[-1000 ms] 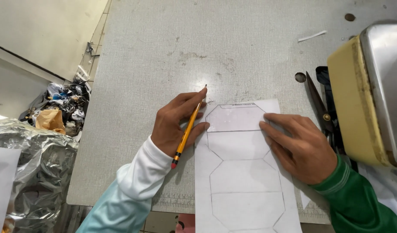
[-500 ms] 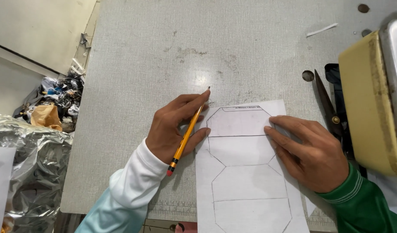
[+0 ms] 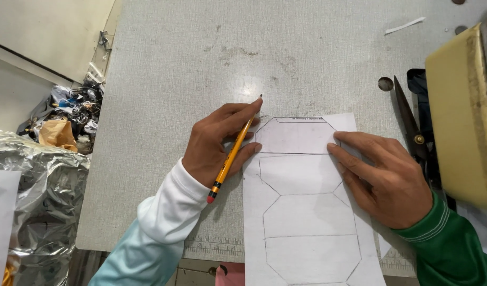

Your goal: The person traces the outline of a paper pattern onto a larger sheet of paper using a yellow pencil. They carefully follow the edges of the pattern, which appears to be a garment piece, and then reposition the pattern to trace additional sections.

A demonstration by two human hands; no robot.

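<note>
Left hand (image 3: 217, 143) grips pencil (image 3: 234, 150), tip at paper template's (image 3: 307, 212) top-left corner. Right hand (image 3: 384, 175) lies open, flat, pinning the template's right edge. Judgement: keep pressure steady, hold tip tight against edge while tracing.

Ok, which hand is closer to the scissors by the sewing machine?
Right. The right hand lies flat on the paper pattern, just beside the scissors. The left hand, holding the pencil, is across the paper, farther away.
</note>
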